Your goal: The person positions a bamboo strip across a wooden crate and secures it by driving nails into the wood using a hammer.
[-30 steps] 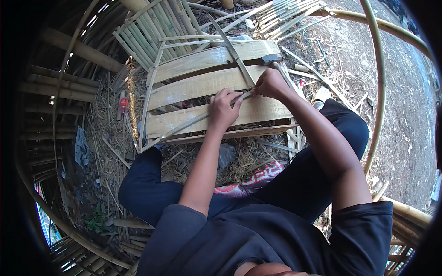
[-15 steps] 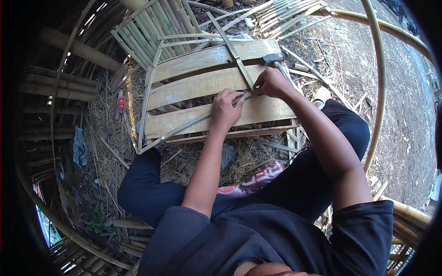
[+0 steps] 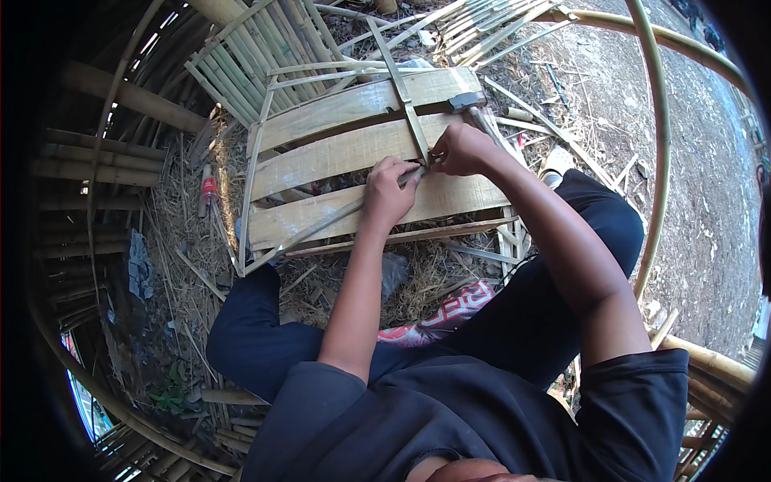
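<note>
A low slatted wooden table (image 3: 321, 166) stands before my crossed legs. Two thin bamboo strips meet over its slats: a near strip (image 3: 309, 231) running from the lower left, and a far strip (image 3: 399, 84) rising to the upper left. My left hand (image 3: 389, 193) is closed around the near strip close to the meeting point. At that joint, my right hand (image 3: 464, 150) pinches with thumb and fingertips; what lies between them is too small to make out. A hammer (image 3: 467, 103) rests on the table's right side, its head just beyond my right hand.
More bamboo strips (image 3: 255, 161) join into a frame along the table's left side. A bamboo slat panel (image 3: 257, 60) leans behind. Left lies a red-labelled bottle (image 3: 209, 189). A curved bamboo pole (image 3: 660, 136) rises at right, beside a rough grey surface (image 3: 707, 201). Straw and scraps cover the ground.
The view has shifted a little, so the table sits slightly further left. Both hands remain at the strips' joint, my right fingers now bent closer over it.
</note>
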